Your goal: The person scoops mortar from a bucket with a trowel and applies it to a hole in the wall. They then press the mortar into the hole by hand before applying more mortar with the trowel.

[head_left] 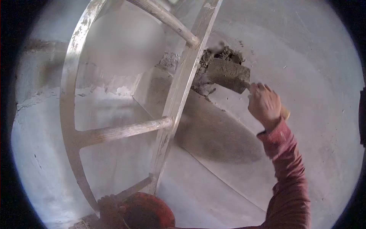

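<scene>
My right hand (265, 104), in a dark red sleeve, is closed around the wooden handle of a trowel. The wide, mortar-smeared trowel blade (228, 72) points left and lies against a rough patch of wet mortar (225, 55) on the grey surface. At the bottom left, in shadow, my left hand (110, 208) is closed at the left rim of a red bucket (162, 208). The dark inside of the bucket is partly out of the frame.
A metal ladder (177, 93) with round rungs rises between my two hands, splashed with dried plaster. Below the mortar, a damp dark patch (217, 129) spreads over the pale surface. A cracked, flaking plaster edge (122, 91) runs behind the ladder.
</scene>
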Demonstrator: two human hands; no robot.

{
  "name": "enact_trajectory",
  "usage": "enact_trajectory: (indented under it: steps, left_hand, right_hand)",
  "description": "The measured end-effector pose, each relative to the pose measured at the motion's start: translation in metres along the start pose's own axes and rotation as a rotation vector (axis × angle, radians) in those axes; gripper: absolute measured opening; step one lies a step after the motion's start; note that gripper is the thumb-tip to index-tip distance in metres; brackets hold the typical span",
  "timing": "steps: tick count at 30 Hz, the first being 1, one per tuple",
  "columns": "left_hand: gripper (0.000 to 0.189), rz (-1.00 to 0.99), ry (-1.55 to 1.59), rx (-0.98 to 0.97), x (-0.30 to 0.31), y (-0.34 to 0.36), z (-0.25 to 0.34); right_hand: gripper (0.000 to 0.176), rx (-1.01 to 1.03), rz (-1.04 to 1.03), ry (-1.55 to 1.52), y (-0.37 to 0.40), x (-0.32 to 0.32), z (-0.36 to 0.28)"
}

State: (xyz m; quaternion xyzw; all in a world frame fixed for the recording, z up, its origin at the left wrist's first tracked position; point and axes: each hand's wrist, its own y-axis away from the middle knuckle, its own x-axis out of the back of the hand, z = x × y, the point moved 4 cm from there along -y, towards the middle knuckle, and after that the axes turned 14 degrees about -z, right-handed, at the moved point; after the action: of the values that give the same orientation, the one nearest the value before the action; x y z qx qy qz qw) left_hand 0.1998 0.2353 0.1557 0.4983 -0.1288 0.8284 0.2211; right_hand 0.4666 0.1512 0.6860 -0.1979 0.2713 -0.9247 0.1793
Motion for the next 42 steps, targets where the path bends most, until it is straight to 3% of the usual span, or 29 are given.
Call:
enact_trajectory:
  steps: [1, 2, 4, 5, 7, 10, 11, 13, 14, 16, 18, 20, 22, 25, 28, 29, 31, 35, 37, 41, 42]
  left_hand:
    - [0.068, 0.393, -0.109, -0.057, -0.01, 0.004, -0.004]
    - [0.068, 0.397, -0.105, -0.053, -0.012, 0.006, -0.003]
    - [0.073, 0.459, -0.255, -0.071, -0.011, 0.011, 0.0]
    - [0.073, 0.456, -0.253, -0.072, 0.004, 0.015, 0.007]
    - [0.068, 0.054, 0.083, -0.019, 0.026, 0.013, 0.012]
    - [0.062, -0.134, 0.094, 0.056, 0.042, 0.01, 0.017]
    - [0.062, -0.135, 0.097, 0.059, 0.027, 0.008, 0.01]
    - [0.059, 0.267, -0.042, -0.049, 0.001, 0.005, 0.001]
    - [0.059, 0.267, -0.039, -0.051, 0.021, 0.008, 0.009]
    - [0.06, -0.099, 0.174, 0.044, 0.044, 0.008, 0.017]
    - [0.059, -0.043, 0.126, 0.061, 0.031, 0.004, 0.013]
    - [0.058, 0.011, 0.08, 0.078, 0.016, 0.0, 0.004]
    - [0.059, 0.047, 0.017, 0.003, 0.006, -0.002, -0.001]
    - [0.061, -0.05, 0.031, 0.044, 0.012, -0.003, -0.002]
    - [0.064, -0.165, -0.079, 0.036, 0.021, -0.003, 0.006]
    - [0.064, -0.17, -0.084, 0.026, 0.023, 0.0, 0.009]
    - [0.062, -0.229, 0.007, 0.047, 0.032, 0.005, 0.014]
    - [0.062, -0.388, 0.146, 0.132, 0.05, 0.011, 0.023]
    - [0.061, 0.029, 0.024, -0.036, 0.032, 0.021, 0.017]
    - [0.066, 0.225, -0.157, 0.042, 0.011, 0.01, 0.01]
    - [0.064, 0.02, -0.024, 0.061, 0.034, 0.01, 0.015]
  right_hand:
    - [0.015, 0.049, 0.035, 0.064, -0.015, -0.001, 0.005]
    - [0.015, 0.052, 0.041, 0.066, -0.03, 0.002, 0.006]
    - [0.01, -0.025, -0.348, 0.191, -0.058, -0.007, 0.008]
    - [0.01, -0.024, -0.351, 0.192, -0.068, -0.005, 0.011]
    - [0.011, -0.072, -0.348, 0.255, -0.087, -0.003, 0.015]
    - [0.017, -0.14, -0.328, 0.226, -0.105, 0.001, 0.031]
    - [0.017, -0.136, -0.327, 0.226, -0.106, 0.003, 0.034]
    - [0.017, -0.198, -0.364, 0.198, -0.104, 0.008, 0.042]
    - [0.017, -0.175, -0.325, 0.228, -0.099, 0.013, 0.041]
    - [0.017, -0.175, -0.264, 0.24, -0.091, 0.014, 0.046]
    - [0.017, -0.173, -0.205, 0.248, -0.084, 0.017, 0.047]
    - [0.014, -0.224, -0.296, 0.395, -0.076, 0.024, 0.048]
    - [0.014, -0.239, -0.265, 0.386, -0.065, 0.04, 0.049]
    - [0.015, -0.259, -0.271, 0.403, -0.059, 0.055, 0.052]
    - [0.014, 0.001, 0.023, 0.243, -0.048, 0.049, 0.036]
    - [0.014, -0.004, 0.014, 0.247, -0.048, 0.042, 0.028]
    - [0.014, -0.009, -0.3, 0.283, -0.051, 0.023, 0.005]
    - [0.011, 0.042, -0.215, 0.25, -0.053, 0.002, 0.008]
    - [0.01, -0.061, -0.164, 0.285, -0.053, 0.008, 0.019]
    - [0.015, -0.161, -0.407, 0.28, -0.055, 0.026, 0.032]
    - [0.016, -0.199, -0.477, 0.304, -0.056, 0.03, 0.031]
